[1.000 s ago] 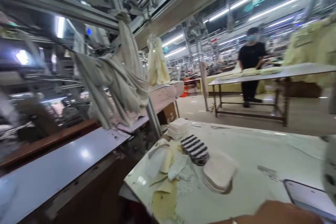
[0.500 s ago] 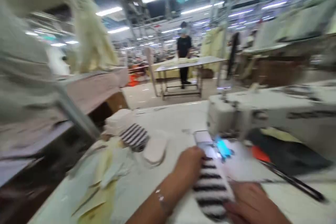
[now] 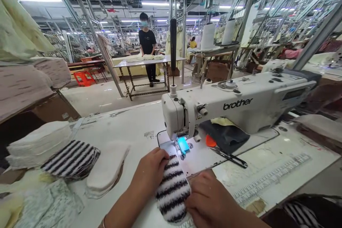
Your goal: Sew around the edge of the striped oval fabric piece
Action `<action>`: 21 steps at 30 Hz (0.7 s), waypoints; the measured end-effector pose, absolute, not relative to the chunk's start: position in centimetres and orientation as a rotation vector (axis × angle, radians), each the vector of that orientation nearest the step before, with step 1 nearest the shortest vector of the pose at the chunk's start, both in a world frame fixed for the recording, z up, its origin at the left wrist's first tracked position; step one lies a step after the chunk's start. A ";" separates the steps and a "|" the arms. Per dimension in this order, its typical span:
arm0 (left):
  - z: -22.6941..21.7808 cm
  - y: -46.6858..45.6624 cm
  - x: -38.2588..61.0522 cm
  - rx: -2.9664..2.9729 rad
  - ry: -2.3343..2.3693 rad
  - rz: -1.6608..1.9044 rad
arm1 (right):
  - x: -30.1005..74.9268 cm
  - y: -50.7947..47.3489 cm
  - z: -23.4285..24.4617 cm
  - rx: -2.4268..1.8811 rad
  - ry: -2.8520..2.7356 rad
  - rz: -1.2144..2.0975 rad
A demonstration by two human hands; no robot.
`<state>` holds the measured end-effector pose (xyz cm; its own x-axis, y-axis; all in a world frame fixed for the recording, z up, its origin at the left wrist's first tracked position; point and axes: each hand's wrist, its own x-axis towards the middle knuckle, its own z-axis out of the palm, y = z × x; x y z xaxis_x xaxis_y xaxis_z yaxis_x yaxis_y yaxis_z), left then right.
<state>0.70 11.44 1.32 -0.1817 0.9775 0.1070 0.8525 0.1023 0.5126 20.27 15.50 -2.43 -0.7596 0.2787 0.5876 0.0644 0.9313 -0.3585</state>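
Observation:
A black-and-white striped fuzzy sole-shaped piece [image 3: 173, 188] lies on the sewing table in front of the needle of a white sewing machine [image 3: 235, 103]. My left hand [image 3: 153, 167] pinches its upper left edge, close to the presser foot. On the lower right edge, my right hand [image 3: 204, 197] grips the same piece with bent fingers. A bright blue guide piece [image 3: 183, 145] glows under the lamp beside the needle. Left of my hands lie a white sole-shaped stack [image 3: 107, 167] and a stack of striped pieces [image 3: 71, 159].
Thread snips [image 3: 232, 158], an orange piece [image 3: 211, 140] and dark fabric [image 3: 227, 137] lie under the machine arm. White layered pieces [image 3: 40, 142] and fabric scraps [image 3: 50, 203] are at the left. A masked person [image 3: 147, 42] stands behind a far table [image 3: 125, 63].
My view has swung to the right and steadied, so more of the sewing machine shows. Both hands still hold the striped piece near the needle.

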 end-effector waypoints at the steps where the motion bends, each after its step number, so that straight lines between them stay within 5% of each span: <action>1: 1.3 11.5 0.7 1.823 2.118 0.690 | 20.3 15.5 -2.3 -0.248 -2.430 0.433; 21: 0.0 11.2 0.9 1.890 2.136 0.679 | 21.5 16.3 -1.4 -0.209 -2.531 0.451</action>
